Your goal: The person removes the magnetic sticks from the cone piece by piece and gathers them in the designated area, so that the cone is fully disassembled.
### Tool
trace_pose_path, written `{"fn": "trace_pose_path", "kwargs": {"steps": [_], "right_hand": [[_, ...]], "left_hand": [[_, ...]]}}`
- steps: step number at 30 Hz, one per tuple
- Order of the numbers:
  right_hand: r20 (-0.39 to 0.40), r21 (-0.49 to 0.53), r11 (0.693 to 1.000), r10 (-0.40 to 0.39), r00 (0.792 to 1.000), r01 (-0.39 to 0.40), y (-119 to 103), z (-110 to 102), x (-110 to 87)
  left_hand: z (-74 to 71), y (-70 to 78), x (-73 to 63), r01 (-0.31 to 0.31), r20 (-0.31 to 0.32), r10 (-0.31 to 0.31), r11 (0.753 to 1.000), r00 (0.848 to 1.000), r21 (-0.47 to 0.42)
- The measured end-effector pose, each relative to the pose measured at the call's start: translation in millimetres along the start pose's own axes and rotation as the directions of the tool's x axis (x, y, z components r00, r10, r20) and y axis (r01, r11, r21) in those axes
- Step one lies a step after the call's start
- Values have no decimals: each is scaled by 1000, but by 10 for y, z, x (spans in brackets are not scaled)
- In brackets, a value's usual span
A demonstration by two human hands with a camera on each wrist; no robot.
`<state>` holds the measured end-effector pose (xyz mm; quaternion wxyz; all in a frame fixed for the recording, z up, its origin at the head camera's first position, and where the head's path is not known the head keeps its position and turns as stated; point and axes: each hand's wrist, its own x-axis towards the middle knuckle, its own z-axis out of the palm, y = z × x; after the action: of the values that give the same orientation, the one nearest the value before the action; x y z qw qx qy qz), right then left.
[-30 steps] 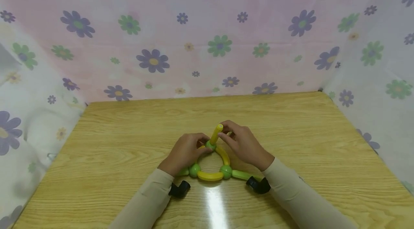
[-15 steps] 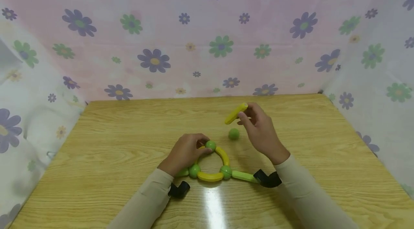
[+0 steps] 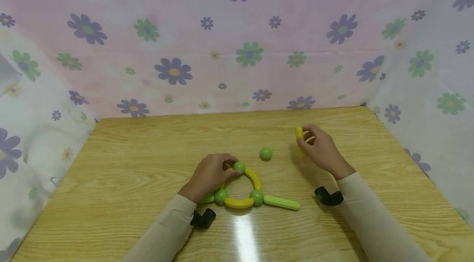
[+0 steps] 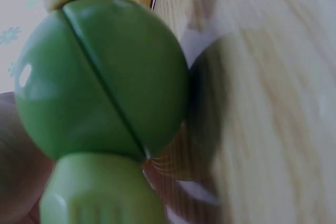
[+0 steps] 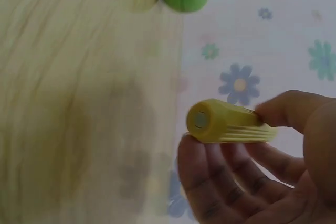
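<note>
My right hand (image 3: 324,153) pinches a yellow magnetic rod (image 3: 299,140) above the table at the right; the right wrist view shows a small disc in the end of the rod (image 5: 231,123). With thumb and fingers, my left hand (image 3: 211,173) holds the top green ball (image 3: 239,167) of a ring of curved yellow rods (image 3: 238,203) and green balls. A light green rod (image 3: 282,202) sticks out from the ring's right ball (image 3: 256,197). Another, from the left ball (image 3: 221,196), is partly hidden by my left hand. Close in the left wrist view is a green ball (image 4: 105,77).
A loose green ball (image 3: 266,153) lies on the wooden table (image 3: 148,142) between the ring and my right hand. Black wrist-camera mounts (image 3: 203,218) hang by both sleeves. Flowered cloth (image 3: 237,48) stands behind and along the sides of the table.
The yellow rod has come off the ring's top ball and moved right in my right hand, turning more upright. A loose green ball has come into sight. My left hand stays on the ring.
</note>
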<state>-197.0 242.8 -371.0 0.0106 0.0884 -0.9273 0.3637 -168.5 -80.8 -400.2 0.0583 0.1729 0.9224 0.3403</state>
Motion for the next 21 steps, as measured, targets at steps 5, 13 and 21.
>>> {"fn": "trace_pose_path", "kwargs": {"steps": [5, 13, 21], "right_hand": [[107, -81, 996, 57, 993, -49, 194, 6, 41], [194, -155, 986, 90, 977, -60, 293, 46, 48], [193, -169, 985, 64, 979, -31, 273, 86, 48]], "left_hand": [[-1, -4, -1, 4, 7, -4, 1000, 1000, 0], [10, -9, -1, 5, 9, -5, 1000, 1000, 2], [7, -12, 2, 14, 5, -14, 1000, 1000, -15]]}}
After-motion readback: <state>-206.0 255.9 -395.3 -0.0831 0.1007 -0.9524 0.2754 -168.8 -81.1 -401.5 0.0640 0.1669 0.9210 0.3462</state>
